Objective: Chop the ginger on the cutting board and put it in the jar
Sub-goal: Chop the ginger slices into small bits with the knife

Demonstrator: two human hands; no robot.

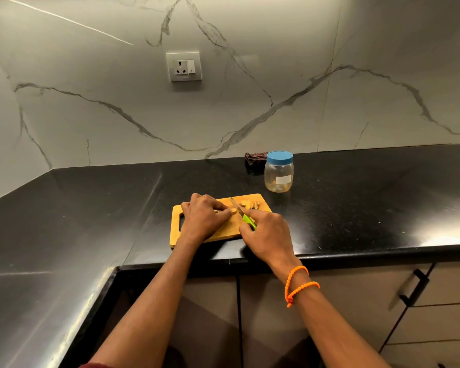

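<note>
A wooden cutting board (260, 201) lies on the black counter near its front edge. My left hand (203, 217) holds down a piece of ginger (233, 210), fingers curled over it. Several cut ginger slices (250, 204) lie at the board's far right. My right hand (267, 231) grips the green handle of a small knife (240, 209), whose blade rests against the ginger right beside my left fingertips. A clear plastic jar (278, 173) with a blue lid on it stands upright behind the board to the right.
A dark folded cloth (255, 158) lies against the marble wall behind the jar. A wall socket (184, 66) sits high on the backsplash. The black counter (369, 203) wraps round to the left. Cabinet drawers with a black handle (414, 288) are below right.
</note>
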